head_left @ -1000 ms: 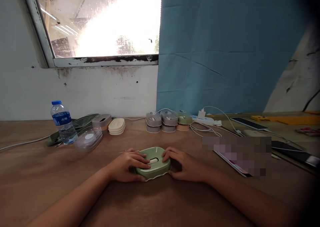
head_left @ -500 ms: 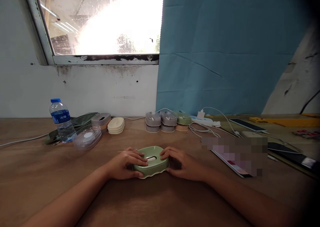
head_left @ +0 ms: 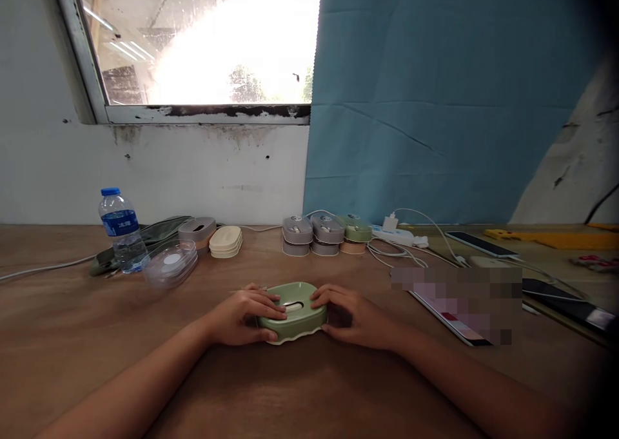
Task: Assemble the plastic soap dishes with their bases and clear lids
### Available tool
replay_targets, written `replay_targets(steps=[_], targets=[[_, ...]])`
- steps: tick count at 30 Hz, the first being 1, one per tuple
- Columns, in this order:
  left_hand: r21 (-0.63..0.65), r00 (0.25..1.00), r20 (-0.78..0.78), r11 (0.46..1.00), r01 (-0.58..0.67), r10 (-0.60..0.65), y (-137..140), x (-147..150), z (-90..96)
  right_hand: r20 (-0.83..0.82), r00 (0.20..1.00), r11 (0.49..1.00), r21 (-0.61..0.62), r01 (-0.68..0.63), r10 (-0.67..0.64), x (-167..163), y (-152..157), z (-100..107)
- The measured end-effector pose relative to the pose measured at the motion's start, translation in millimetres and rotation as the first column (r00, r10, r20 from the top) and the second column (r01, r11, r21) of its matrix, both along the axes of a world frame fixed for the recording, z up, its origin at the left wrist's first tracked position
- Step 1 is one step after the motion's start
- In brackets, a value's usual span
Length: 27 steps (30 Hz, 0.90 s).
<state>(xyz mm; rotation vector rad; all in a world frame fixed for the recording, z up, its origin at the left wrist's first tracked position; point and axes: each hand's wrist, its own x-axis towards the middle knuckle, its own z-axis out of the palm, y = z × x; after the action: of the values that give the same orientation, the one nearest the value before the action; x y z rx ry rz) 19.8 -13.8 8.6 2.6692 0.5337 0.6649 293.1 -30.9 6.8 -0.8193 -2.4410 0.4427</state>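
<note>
A green oval plastic box (head_left: 294, 328) with a slot in its top lies on the wooden table in front of me. Its lower edge is pale and wavy. My left hand (head_left: 244, 316) grips its left end, fingers over the top and thumb low on the near side. On the right end, my right hand (head_left: 355, 316) holds it with fingertips on the top edge and thumb against the side. A thin light stick-like thing shows by the left hand's fingers; its kind is unclear. Whatever is inside the box is mostly hidden.
At the back left are a water bottle (head_left: 120, 229), clear plastic lids (head_left: 171, 265), a grey box (head_left: 197, 233) and stacked cream pieces (head_left: 225, 241). Grey boxes (head_left: 312, 233) and a green one (head_left: 355, 229) stand at the back. To the right lie cables (head_left: 394, 249), phones (head_left: 481, 244) and a tablet-like device (head_left: 449, 316).
Both hands keep the same hold on the green box, which stays in place. Only the camera view has shifted slightly.
</note>
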Motion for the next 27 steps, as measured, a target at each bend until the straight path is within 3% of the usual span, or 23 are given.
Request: replay_targets(steps=[27], targets=[[-0.001, 0.999, 0.018, 1.0, -0.03, 0.03, -5.0, 1.9, 1.6, 0.07, 0.995, 0.973, 0.226, 0.048, -0.065, -0.4, 5.7, -4.1]])
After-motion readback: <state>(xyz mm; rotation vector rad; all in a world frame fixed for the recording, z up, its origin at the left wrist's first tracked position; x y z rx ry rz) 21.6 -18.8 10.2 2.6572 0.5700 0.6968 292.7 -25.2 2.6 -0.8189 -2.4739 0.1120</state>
